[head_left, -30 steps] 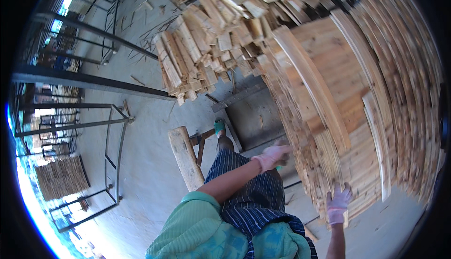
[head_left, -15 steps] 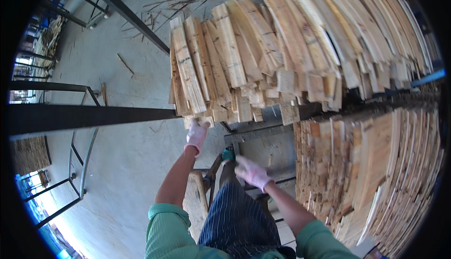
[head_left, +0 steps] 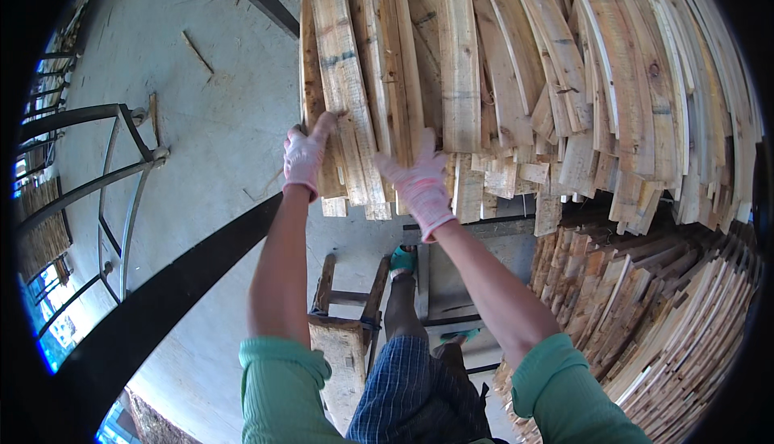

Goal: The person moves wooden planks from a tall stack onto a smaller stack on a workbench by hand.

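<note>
Both my hands wear pinkish-white gloves and reach to the near left part of a pile of long, rough wooden boards (head_left: pixel 459 57). My left hand (head_left: pixel 305 158) is at the pile's left edge, its fingers apart and touching the side of the outermost boards. Over the near ends of the boards, my right hand (head_left: pixel 419 186) has its thumb and fingers spread, with nothing held in them. Between the two hands lies a pale board (head_left: pixel 343 61) with a dark stripe across it.
A dark metal bar (head_left: pixel 177 287) slants up from the lower left to the pile. Below right stands another dense stack of boards (head_left: pixel 645 315). A wooden bench (head_left: pixel 339 355) is beside my legs. Metal frames (head_left: pixel 109 178) stand on the concrete floor at left.
Both hands have moved up and forward; the right has risen from beside my leg onto the boards. The left has shifted to the pile's side. The view has moved closer to the pile.
</note>
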The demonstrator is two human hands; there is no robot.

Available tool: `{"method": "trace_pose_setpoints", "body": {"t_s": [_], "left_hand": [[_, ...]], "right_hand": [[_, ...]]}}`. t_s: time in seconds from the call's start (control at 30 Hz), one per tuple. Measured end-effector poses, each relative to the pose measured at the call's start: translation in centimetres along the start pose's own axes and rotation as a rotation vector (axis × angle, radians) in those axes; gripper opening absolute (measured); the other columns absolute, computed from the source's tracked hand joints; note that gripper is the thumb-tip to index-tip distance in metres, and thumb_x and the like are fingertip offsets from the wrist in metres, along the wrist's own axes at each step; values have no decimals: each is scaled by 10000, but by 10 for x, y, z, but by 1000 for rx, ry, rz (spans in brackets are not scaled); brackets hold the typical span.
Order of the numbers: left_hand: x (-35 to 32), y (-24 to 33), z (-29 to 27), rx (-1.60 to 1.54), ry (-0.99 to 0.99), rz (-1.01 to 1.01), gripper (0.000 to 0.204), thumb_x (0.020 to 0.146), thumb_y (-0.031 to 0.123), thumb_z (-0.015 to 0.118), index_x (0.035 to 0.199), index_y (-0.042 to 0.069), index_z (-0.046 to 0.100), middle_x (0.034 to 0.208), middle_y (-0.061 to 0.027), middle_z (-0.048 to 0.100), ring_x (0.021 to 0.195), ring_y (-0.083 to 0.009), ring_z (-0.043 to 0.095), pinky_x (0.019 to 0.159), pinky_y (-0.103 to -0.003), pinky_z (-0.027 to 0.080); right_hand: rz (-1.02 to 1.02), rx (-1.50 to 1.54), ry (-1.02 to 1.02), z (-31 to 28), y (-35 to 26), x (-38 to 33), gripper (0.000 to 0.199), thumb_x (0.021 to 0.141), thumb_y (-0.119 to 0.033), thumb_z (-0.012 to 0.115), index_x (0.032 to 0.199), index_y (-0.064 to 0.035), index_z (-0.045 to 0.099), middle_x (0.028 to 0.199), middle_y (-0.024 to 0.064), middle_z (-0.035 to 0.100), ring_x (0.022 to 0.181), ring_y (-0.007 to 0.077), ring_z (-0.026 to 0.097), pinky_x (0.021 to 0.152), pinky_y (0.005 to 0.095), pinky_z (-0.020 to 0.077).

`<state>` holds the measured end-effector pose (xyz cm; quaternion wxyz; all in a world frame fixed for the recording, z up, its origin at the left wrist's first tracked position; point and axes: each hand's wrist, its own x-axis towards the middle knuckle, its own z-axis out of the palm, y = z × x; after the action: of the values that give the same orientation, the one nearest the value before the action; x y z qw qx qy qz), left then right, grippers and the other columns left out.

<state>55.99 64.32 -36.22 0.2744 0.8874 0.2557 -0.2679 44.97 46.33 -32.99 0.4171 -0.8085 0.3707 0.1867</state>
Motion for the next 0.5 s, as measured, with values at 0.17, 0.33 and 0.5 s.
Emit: {"method": "trace_pose_setpoints", "body": {"t_s": [0.17, 0.33, 0.5], "left_hand": [[-6, -2, -13, -54, -88, -33, 1211, 737, 839, 627, 1552, 0, 313, 1543, -285, 358, 1432, -430, 375, 1175, -471, 328], [-3, -13, -5, 30, -104, -86, 1168, 746, 883, 560, 1568, 88, 319, 1522, -277, 399, 1440, -427, 366, 1160, -492, 347], [1, -15, 8, 25, -141, -1, 1161, 780, 854, 563, 1571, 61, 258, 1544, -261, 374, 1432, -434, 383, 1141, -524, 373]], "right_hand": [[84, -152, -186, 18, -38, -11, 1283, 727, -504, 842, 1610, -101, 3, 1482, 332, 316, 1357, 512, 408, 1127, 519, 385], [66, -242, 22, 34, -24, 13, 1260, 734, -410, 848, 1601, -88, -9, 1503, 370, 266, 1330, 536, 430, 1109, 531, 408], [27, -87, -79, 15, -10, 22, 1271, 758, -364, 830, 1607, -71, -69, 1466, 375, 333, 1364, 499, 421, 1133, 462, 405]]}}
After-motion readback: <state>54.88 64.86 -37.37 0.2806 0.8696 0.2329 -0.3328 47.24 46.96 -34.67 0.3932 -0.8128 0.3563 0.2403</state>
